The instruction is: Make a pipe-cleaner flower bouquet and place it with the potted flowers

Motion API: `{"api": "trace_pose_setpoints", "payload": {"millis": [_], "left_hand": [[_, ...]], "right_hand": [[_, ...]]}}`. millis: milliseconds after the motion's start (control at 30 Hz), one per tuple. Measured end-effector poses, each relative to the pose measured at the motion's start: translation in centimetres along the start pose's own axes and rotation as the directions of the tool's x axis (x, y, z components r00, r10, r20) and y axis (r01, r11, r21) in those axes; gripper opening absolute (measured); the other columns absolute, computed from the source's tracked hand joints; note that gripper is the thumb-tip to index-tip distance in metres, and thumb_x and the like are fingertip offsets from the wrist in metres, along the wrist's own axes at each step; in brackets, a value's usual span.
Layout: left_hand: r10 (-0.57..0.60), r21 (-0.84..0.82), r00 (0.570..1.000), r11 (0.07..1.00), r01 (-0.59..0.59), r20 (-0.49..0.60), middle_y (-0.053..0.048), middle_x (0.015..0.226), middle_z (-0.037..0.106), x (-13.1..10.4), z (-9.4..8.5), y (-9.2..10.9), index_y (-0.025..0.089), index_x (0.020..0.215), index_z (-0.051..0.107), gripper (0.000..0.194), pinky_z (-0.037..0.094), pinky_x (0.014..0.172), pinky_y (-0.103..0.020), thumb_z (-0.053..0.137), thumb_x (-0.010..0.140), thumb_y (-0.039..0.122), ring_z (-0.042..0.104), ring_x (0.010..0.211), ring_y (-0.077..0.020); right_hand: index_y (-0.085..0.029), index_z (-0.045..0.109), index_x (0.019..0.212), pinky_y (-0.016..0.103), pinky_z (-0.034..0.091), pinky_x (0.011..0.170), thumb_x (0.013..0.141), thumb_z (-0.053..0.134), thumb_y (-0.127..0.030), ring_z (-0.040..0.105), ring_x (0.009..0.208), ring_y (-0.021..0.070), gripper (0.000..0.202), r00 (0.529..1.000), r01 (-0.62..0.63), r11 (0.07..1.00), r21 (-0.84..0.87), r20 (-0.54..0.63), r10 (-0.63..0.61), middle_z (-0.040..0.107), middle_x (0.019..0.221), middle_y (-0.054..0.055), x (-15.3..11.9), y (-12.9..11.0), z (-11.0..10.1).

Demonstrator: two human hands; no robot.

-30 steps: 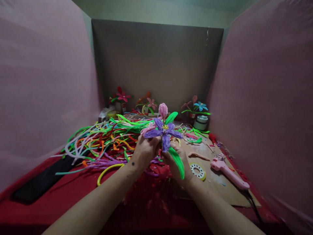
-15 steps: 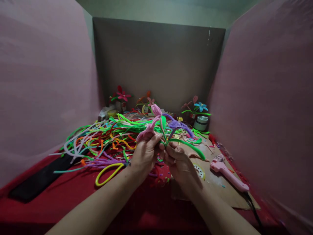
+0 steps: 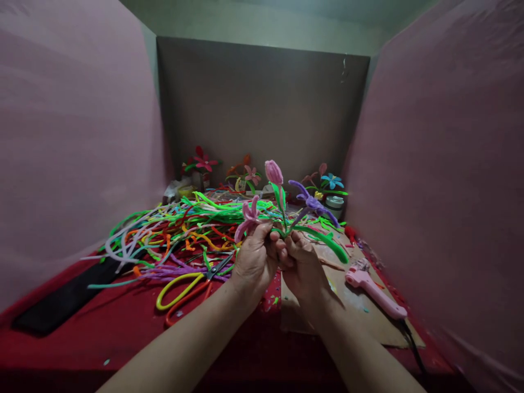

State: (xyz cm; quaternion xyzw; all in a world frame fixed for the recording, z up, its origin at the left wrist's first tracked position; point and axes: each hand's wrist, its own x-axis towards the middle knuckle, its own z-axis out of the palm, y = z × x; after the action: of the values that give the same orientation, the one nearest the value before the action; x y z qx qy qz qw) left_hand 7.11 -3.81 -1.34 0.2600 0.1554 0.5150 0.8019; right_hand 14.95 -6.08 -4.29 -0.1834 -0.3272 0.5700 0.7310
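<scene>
Both hands meet in the middle of the view around the stems of a pipe-cleaner flower bouquet. My left hand (image 3: 257, 252) is closed on the stems, thumb on top. Against it, my right hand (image 3: 297, 254) pinches the same stem base, near a long green leaf (image 3: 327, 245). From the grip rise a pink bud (image 3: 274, 172) on a green-leaved stem, an open pink flower (image 3: 248, 216) leaning left and a purple flower (image 3: 314, 204) leaning right. The fingers hide the lower stem ends.
Left lie loose pipe cleaners (image 3: 164, 229), scissors (image 3: 209, 275) with yellow and red handles, and a black flat strip (image 3: 65, 295). A pink glue gun (image 3: 376, 292) rests on a cardboard sheet (image 3: 356, 322). Behind stand finished flowers (image 3: 331, 181) and a small jar (image 3: 334, 206). Pink walls flank both sides.
The bouquet has tilted upright and spread: the pink bud stands higher, and the purple flower has swung right. Both hands have shifted slightly right in view, uncovering more of the scissors.
</scene>
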Motion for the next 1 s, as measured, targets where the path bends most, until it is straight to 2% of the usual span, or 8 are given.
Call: {"api": "trace_pose_setpoints", "payload": {"millis": [167,300,400,533,667,833,933,1000], "left_hand": [[0.297,0.327,0.949,0.891,-0.316,0.108,0.007,0.046,0.052,0.0,0.4,0.6,0.016,0.063,0.053,0.014,0.044,0.042,-0.013,0.061,0.074,0.020,0.050,0.038,-0.0040],[0.284,0.487,0.942,0.806,-0.336,0.179,0.005,0.047,0.055,-0.2,0.3,1.3,0.017,0.066,0.053,0.015,0.042,0.037,-0.018,0.064,0.072,0.024,0.050,0.035,-0.0077],[0.306,0.539,0.929,0.757,-0.370,0.207,0.005,0.054,0.058,0.1,-0.3,1.0,0.018,0.078,0.054,0.013,0.045,0.043,-0.020,0.061,0.075,0.028,0.054,0.041,-0.0093],[0.394,0.599,0.903,0.686,-0.413,0.172,-0.001,0.078,0.066,0.1,-0.7,0.1,0.018,0.094,0.056,0.024,0.051,0.059,-0.022,0.063,0.073,0.026,0.064,0.067,-0.0133],[0.517,0.593,0.832,0.611,-0.524,0.202,-0.005,0.097,0.064,-0.9,-0.7,-0.4,0.018,0.102,0.054,0.032,0.053,0.074,-0.027,0.064,0.072,0.023,0.064,0.087,-0.0178],[0.454,0.643,0.790,0.468,-0.606,0.413,-0.008,0.104,0.066,-2.0,-2.3,-1.6,0.020,0.119,0.049,0.037,0.052,0.085,-0.034,0.054,0.081,0.020,0.064,0.096,-0.0203],[0.449,0.647,0.712,0.320,-0.692,0.540,-0.009,0.120,0.059,-2.5,-3.1,-2.3,0.024,0.131,0.040,0.050,0.049,0.089,-0.035,0.051,0.082,0.017,0.060,0.103,-0.0201],[0.438,0.688,0.701,0.222,-0.691,0.563,-0.008,0.115,0.060,-2.8,-3.1,-2.2,0.023,0.118,0.053,0.037,0.047,0.089,-0.032,0.053,0.081,0.017,0.060,0.100,-0.0191]], "right_hand": [[-0.015,0.053,0.065,0.014,0.026,0.041,0.069,0.071,-0.020,0.033,0.043,0.0027,0.018,0.997,0.044,0.997,-0.067,0.066,-0.040,0.050,0.053,-0.005,0.5,0.1,-0.6],[-0.016,0.055,0.068,0.016,0.025,0.041,0.071,0.069,-0.022,0.034,0.044,0.0036,0.016,0.995,0.049,0.995,-0.082,0.092,-0.042,0.051,0.055,-0.004,0.7,0.3,-0.7],[-0.017,0.056,0.068,0.015,0.029,0.043,0.071,0.069,-0.019,0.039,0.047,0.0045,0.014,0.996,0.059,0.997,-0.043,0.062,-0.056,0.053,0.057,-0.004,0.9,0.3,-0.8],[-0.018,0.058,0.070,0.015,0.034,0.045,0.065,0.073,-0.016,0.045,0.050,0.0052,0.015,0.997,0.072,0.997,0.026,0.001,-0.072,0.058,0.060,-0.004,1.1,0.2,-1.2],[-0.019,0.060,0.070,0.016,0.035,0.043,0.062,0.074,-0.017,0.047,0.048,0.0057,0.017,0.995,0.087,0.995,0.046,-0.049,-0.085,0.061,0.060,-0.003,1.1,0.1,-1.1],[-0.019,0.060,0.069,0.015,0.039,0.046,0.056,0.077,-0.018,0.050,0.049,0.0049,0.021,0.988,0.116,0.991,0.074,-0.111,-0.107,0.060,0.058,-0.006,1.3,-0.1,-0.7],[-0.019,0.059,0.069,0.015,0.039,0.046,0.055,0.077,-0.018,0.052,0.050,0.0051,0.023,0.982,0.135,0.989,0.065,-0.143,-0.125,0.060,0.059,-0.007,1.6,-0.2,-1.0],[-0.019,0.059,0.068,0.017,0.040,0.047,0.058,0.076,-0.020,0.052,0.050,0.0058,0.020,0.979,0.159,0.987,0.026,-0.135,-0.154,0.060,0.059,-0.006,1.9,-0.2,-1.2]]}}
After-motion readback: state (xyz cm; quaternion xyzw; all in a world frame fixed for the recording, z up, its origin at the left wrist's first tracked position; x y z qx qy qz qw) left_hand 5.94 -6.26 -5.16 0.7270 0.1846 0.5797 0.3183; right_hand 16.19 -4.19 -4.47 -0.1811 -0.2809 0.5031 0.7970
